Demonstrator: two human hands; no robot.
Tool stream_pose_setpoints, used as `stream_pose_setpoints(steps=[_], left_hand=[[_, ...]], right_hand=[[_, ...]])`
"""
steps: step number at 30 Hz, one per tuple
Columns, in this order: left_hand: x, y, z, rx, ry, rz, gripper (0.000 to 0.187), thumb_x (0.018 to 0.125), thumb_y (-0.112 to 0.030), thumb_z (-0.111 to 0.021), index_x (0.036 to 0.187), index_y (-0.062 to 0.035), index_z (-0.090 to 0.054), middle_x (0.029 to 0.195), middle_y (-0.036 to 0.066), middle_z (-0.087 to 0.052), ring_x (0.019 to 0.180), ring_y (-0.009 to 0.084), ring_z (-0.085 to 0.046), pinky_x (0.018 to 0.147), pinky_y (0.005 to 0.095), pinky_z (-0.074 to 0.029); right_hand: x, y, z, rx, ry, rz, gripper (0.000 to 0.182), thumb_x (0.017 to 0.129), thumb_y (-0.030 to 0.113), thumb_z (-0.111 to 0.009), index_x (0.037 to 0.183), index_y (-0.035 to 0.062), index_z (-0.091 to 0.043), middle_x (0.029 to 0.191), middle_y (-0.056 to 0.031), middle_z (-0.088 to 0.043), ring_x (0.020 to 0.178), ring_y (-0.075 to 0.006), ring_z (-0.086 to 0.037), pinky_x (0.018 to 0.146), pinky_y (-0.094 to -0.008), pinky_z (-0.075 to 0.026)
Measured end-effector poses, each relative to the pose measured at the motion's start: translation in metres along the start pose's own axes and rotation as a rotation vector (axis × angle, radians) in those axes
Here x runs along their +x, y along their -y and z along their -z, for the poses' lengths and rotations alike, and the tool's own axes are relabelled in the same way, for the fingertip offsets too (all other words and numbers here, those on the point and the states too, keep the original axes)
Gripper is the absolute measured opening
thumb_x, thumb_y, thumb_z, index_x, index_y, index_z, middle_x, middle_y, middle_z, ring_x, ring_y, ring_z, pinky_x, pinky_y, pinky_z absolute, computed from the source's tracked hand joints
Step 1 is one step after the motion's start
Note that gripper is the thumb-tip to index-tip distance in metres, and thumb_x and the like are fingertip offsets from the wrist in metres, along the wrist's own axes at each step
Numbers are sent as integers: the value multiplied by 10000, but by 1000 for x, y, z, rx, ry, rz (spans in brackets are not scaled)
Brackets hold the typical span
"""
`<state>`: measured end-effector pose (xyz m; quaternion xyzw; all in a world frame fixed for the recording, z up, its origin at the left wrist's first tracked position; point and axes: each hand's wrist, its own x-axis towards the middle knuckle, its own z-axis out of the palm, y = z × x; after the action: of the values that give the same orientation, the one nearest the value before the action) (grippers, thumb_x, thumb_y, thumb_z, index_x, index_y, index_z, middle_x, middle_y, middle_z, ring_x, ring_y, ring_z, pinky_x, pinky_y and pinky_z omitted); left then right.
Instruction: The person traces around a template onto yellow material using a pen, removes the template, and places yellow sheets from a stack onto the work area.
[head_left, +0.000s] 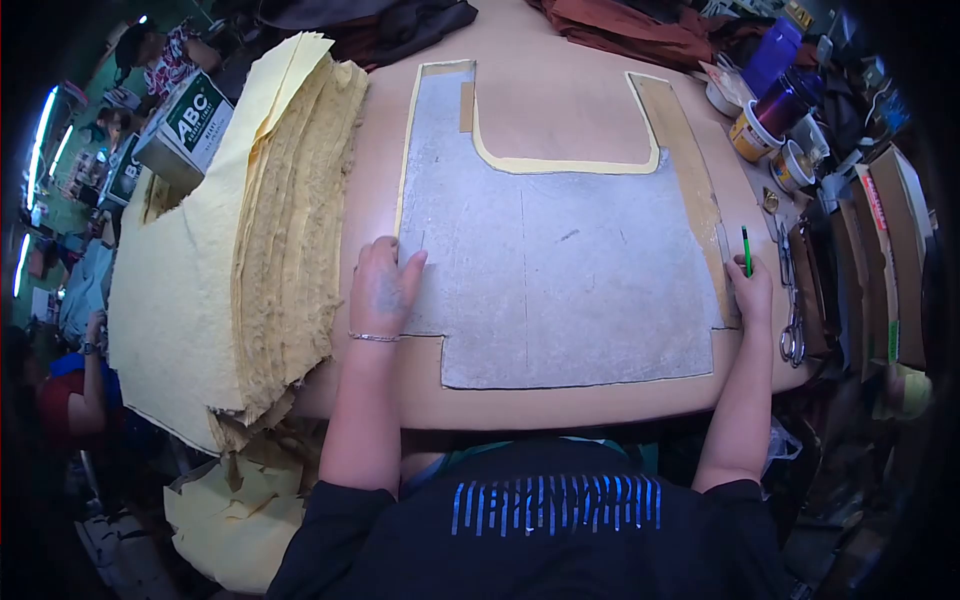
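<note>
A large grey pattern sheet (pixel 590 260), with a U-shaped cutout at its far side, lies flat on the tan work surface (pixel 370 190). Pale yellow material shows along the cutout, and tan strips run down the right side. My left hand (pixel 382 285) rests flat at the sheet's left edge, thumb apart from the fingers. At the right edge, my right hand (pixel 752 290) is closed around a green pencil (pixel 746 245), which stands nearly upright with its dark end up.
A tall stack of yellow padding sheets (pixel 290 230) stands on the left, beside an ABC box (pixel 195 125). Scissors (pixel 790 310), tubs (pixel 755 135) and a dark tumbler (pixel 785 100) line the right side. Dark fabric (pixel 380 30) lies at the back. A person (pixel 165 50) is at upper left.
</note>
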<state>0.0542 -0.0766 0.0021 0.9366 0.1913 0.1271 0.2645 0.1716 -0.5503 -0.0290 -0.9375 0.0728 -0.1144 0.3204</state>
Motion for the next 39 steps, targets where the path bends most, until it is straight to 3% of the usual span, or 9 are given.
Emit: stream_pose_setpoints(steps=[6, 12, 21, 33, 39], left_hand=[[-1, 21, -9, -140, 28, 25, 361, 681, -174, -649, 938, 48, -525, 813, 141, -524, 704, 235, -532, 656, 310, -446], [4, 26, -6, -555, 136, 142, 373, 677, -58, -648, 992, 40, -475, 844, 80, -523, 703, 124, -523, 639, 249, -454], [3, 28, -13, -513, 131, 90, 379, 715, -25, -597, 1037, 40, -408, 889, 97, -528, 752, 137, -529, 673, 259, -458], [-3, 21, -17, -785, 33, -69, 381, 770, -12, -522, 1105, 37, -347, 939, 102, -516, 827, 139, -507, 760, 258, -416], [-9, 22, -19, -839, 26, -53, 395, 773, -9, -518, 1126, 30, -344, 1003, 108, -508, 863, 122, -501, 772, 253, -411]], right_hand=[[-3, 16, -1, 67, 42, -37, 275, 688, 186, -644, 848, -20, -555, 632, -49, -520, 562, -122, -483, 553, -267, -417], [-2, 11, -4, 159, 62, -70, 288, 671, 169, -666, 852, -18, -543, 624, -44, -505, 558, -119, -469, 546, -270, -409], [-4, 18, -6, 80, 41, -70, 306, 686, 180, -656, 892, -20, -550, 655, -75, -540, 592, -141, -511, 574, -270, -422], [-5, 16, -7, 219, 5, -69, 279, 711, 177, -634, 890, -21, -552, 647, -65, -531, 583, -124, -492, 569, -267, -416], [-6, 17, -9, 172, -5, -63, 281, 709, 197, -635, 899, 3, -562, 638, -67, -533, 588, -147, -510, 580, -285, -423]])
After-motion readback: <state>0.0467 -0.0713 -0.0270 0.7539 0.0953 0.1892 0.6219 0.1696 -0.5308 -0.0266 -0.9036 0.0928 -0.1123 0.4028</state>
